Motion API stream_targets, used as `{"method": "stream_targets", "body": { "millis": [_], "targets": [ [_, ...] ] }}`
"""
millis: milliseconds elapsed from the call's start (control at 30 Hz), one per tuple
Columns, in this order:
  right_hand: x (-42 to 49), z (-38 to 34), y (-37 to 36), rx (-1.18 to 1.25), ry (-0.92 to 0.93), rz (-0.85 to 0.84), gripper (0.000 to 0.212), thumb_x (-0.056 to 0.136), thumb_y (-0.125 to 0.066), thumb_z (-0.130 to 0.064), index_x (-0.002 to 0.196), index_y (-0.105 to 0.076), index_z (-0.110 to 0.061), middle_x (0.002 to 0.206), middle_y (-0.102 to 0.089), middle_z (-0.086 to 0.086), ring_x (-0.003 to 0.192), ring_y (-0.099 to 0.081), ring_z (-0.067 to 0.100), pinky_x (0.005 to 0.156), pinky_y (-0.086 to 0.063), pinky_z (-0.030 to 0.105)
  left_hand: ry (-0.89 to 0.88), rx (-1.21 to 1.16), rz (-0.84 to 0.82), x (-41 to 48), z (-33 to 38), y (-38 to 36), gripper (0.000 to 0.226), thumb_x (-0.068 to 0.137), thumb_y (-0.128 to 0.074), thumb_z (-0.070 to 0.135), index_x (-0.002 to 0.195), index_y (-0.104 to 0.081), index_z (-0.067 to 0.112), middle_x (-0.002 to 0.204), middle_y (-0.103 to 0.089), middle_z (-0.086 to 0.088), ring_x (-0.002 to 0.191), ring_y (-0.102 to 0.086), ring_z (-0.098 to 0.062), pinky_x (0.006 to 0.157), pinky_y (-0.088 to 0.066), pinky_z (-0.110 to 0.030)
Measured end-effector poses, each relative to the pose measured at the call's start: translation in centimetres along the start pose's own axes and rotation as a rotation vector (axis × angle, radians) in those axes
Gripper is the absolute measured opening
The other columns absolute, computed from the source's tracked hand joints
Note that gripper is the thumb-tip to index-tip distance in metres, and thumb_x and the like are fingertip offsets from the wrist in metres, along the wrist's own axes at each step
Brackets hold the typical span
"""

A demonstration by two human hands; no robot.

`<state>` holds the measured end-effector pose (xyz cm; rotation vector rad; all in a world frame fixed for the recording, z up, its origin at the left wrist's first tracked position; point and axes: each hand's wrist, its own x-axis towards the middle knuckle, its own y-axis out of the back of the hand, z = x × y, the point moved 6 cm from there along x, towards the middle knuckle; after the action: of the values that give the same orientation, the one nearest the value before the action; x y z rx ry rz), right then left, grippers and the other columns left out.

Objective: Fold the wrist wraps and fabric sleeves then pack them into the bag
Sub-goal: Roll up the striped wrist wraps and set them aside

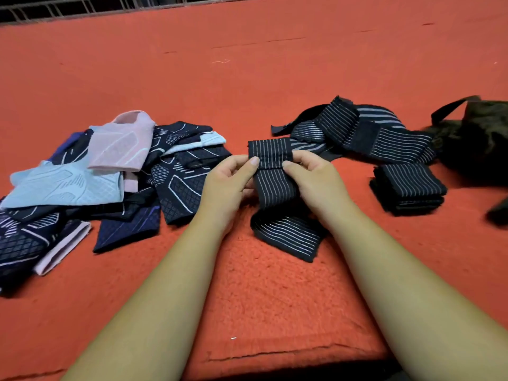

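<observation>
The dark bag [478, 133] lies at far right on the red carpet [247, 78], its inside hidden. The left hand [228, 178] and right hand [316, 178] pinch a black striped wrist wrap [275, 185] at centre with curled fingers [298, 158]; its length runs toward the person

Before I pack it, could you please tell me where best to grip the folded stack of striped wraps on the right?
Probably clamp the folded stack across its thickness, thumb on top, fingers underneath, coming from its near side: the layered edges show there, and it lies flat, so pinching them together should stop it unfolding.
</observation>
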<state>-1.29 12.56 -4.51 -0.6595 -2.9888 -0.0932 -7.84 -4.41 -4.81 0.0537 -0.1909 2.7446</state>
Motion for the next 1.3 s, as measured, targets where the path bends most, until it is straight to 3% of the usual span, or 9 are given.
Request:
{"method": "stream_targets", "body": {
  "millis": [100,200,400,567,733,867,933,1133,1300],
  "targets": [
    [-0.3,0.1,0.0,0.024,-0.034,-0.017,0.016,0.105,-0.062,-0.020,0.114,-0.075,-0.021,0.085,-0.072,0.002,0.052,-0.058,0.011,0.036,-0.043,0.025,0.041,-0.064,-0.024,0.0,-0.1,0.1,0.023,0.102,-0.068,0.018,0.124,-0.071,0.010,0.107,-0.076,-0.008,0.085,-0.068,-0.020,0.068,-0.055,-0.031],
    [-0.2,0.2,-0.4,0.176,-0.062,-0.076,0.020,0.106,-0.060,-0.015,0.121,-0.073,-0.014,0.080,-0.059,0.012,0.038,-0.040,0.010,0.031,-0.028,0.020,0.048,-0.128,0.005,-0.1,0.0,0.3,0.020,0.101,-0.068,0.014,0.121,-0.072,0.015,0.106,-0.075,-0.007,0.080,-0.069,-0.017,0.067,-0.054,-0.031],
    [0.3,0.2,-0.6,0.327,-0.122,-0.109,0.030,0.106,-0.055,-0.011,0.125,-0.073,-0.025,0.097,-0.062,0.010,0.050,-0.048,0.011,0.037,-0.035,0.022,0.056,-0.259,-0.020,0.0,0.2,-0.1,0.016,0.104,-0.063,0.007,0.114,-0.070,0.017,0.095,-0.076,0.001,0.076,-0.072,-0.012,0.067,-0.059,-0.027],
    [0.7,0.2,-0.7,0.335,-0.129,-0.089,0.030,0.108,-0.049,-0.008,0.120,-0.074,-0.020,0.100,-0.053,0.017,0.058,-0.042,0.016,0.037,-0.032,0.022,0.067,-0.295,-0.042,0.5,0.0,0.0,0.017,0.107,-0.058,0.011,0.120,-0.069,0.015,0.104,-0.078,-0.006,0.086,-0.073,-0.015,0.086,-0.060,-0.037],
    [0.8,0.4,-0.7,0.323,-0.158,-0.094,0.028,0.108,-0.050,-0.010,0.111,-0.077,-0.019,0.092,-0.062,0.011,0.061,-0.048,0.017,0.045,-0.035,0.023,0.092,-0.298,-0.061,0.8,-0.3,0.0,0.021,0.108,-0.058,0.013,0.126,-0.069,0.012,0.114,-0.077,-0.010,0.095,-0.074,-0.017,0.101,-0.056,-0.047],
    [0.8,0.4,-0.7,0.310,-0.142,-0.130,0.029,0.108,-0.051,-0.010,0.120,-0.076,-0.016,0.106,-0.072,0.016,0.079,-0.059,0.026,0.059,-0.045,0.032,0.114,-0.306,-0.070,1.0,-0.5,0.2,0.023,0.104,-0.065,0.013,0.126,-0.069,0.012,0.112,-0.077,-0.008,0.088,-0.073,-0.014,0.083,-0.062,-0.032],
    [0.8,0.4,-0.7,0.343,-0.140,-0.141,0.031,0.108,-0.049,-0.006,0.121,-0.076,-0.013,0.111,-0.076,0.019,0.089,-0.061,0.030,0.063,-0.050,0.033,0.125,-0.302,-0.082,1.0,-0.6,0.2,0.022,0.102,-0.067,0.013,0.124,-0.071,0.013,0.110,-0.078,-0.007,0.089,-0.074,-0.014,0.083,-0.062,-0.031],
    [1.1,0.7,-0.7,0.312,-0.113,-0.146,0.032,0.107,-0.049,-0.004,0.124,-0.076,-0.008,0.105,-0.072,0.020,0.067,-0.060,0.016,0.055,-0.049,0.030,0.142,-0.317,-0.089,1.1,-0.7,0.4,0.016,0.099,-0.070,0.008,0.114,-0.074,0.014,0.107,-0.079,-0.007,0.093,-0.074,-0.016,0.088,-0.062,-0.031],
    [0.9,0.3,-0.5,0.373,-0.106,-0.146,0.032,0.109,-0.047,-0.005,0.129,-0.070,-0.015,0.106,-0.070,0.013,0.073,-0.063,0.019,0.053,-0.055,0.030,0.125,-0.316,-0.094,1.2,-0.9,0.3,0.019,0.102,-0.063,0.002,0.118,-0.070,0.011,0.098,-0.078,-0.003,0.081,-0.074,-0.010,0.085,-0.062,-0.030]
  ]
}}
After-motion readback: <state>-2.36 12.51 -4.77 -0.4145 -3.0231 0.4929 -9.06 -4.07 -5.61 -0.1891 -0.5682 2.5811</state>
